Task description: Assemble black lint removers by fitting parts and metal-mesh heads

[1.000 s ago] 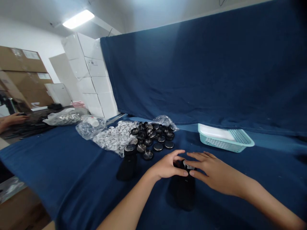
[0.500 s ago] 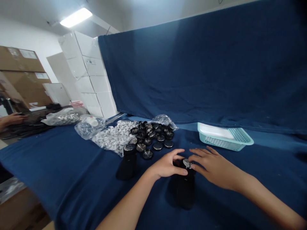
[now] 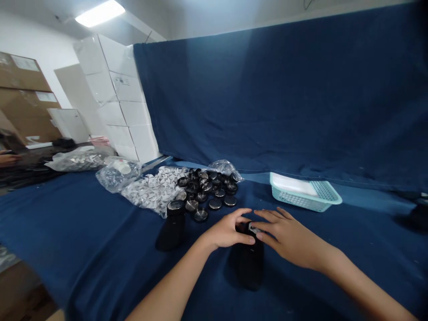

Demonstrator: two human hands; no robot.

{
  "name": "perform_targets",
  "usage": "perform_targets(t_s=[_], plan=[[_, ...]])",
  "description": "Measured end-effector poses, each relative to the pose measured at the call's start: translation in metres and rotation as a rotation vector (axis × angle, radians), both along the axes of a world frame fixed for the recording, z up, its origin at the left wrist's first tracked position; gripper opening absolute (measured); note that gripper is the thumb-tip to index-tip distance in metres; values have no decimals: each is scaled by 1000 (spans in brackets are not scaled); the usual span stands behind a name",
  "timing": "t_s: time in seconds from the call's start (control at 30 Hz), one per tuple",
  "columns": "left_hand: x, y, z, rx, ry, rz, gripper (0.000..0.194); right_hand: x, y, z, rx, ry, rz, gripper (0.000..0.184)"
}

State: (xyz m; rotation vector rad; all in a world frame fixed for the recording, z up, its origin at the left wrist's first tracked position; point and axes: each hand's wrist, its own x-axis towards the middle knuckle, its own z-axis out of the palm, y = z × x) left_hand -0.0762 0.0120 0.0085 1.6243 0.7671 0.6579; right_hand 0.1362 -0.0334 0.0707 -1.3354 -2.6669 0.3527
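A tall black container (image 3: 251, 265) stands upright on the blue cloth in front of me. My left hand (image 3: 229, 229) curves around its top, thumb on the near side and fingers behind. From the other side, my right hand (image 3: 284, 234) has its thumb and fingertips closed at a small white plastic piece (image 3: 254, 229) on the container's top. The fingers partly cover that piece. Left of my hands stands a similar black container (image 3: 171, 232), with a round, shiny black-rimmed cap (image 3: 175, 206) on it.
Several round black caps (image 3: 215, 203) lie heaped beyond my left hand, beside a spread of small white pieces (image 3: 154, 189) on clear plastic. A turquoise basket (image 3: 301, 201) sits at back right. Blue cloth (image 3: 274, 102) hangs behind; white boxes (image 3: 125, 111) are stacked left. Another person's hand (image 3: 8, 159) shows far left.
The whole view has shifted slightly, so things appear a little further left. My right fingers now cover more of the white piece; both hands stay at the same container.
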Motion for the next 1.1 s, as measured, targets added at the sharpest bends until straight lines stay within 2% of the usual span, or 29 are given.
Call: perform_targets(t_s=[0.1,0.2,0.43,0.57,0.63,0.7,0.8,0.87,0.97,1.03,1.1], plan=[[0,-1,0,-8,11,12,94,0,5,-7,44,-23,-37,43],[0,-2,0,-24,7,8,96,1,4,-7,24,-5,-57,46],[-1,5,-12,0,-12,-1,101,-12,-17,4,-50,54,-97,48],[-2,5,-13,-11,3,13,98,-25,-22,-5,-108,115,-169,55],[-2,4,-13,-5,-20,29,96,-32,-21,-11,-62,96,-187,54],[-1,2,-12,17,-54,35,93,-40,-17,-14,53,56,-213,48],[0,0,-11,58,-69,30,84,-59,-1,-6,216,45,-246,40],[0,-1,-11,56,-16,31,73,-77,21,5,238,72,-214,37],[0,-3,-11,47,80,60,63,-109,64,13,194,49,-124,37],[0,-5,-9,62,107,95,68,-128,93,8,142,12,-44,42],[-1,-6,-8,66,125,118,74,-142,116,-4,65,-34,41,50]])
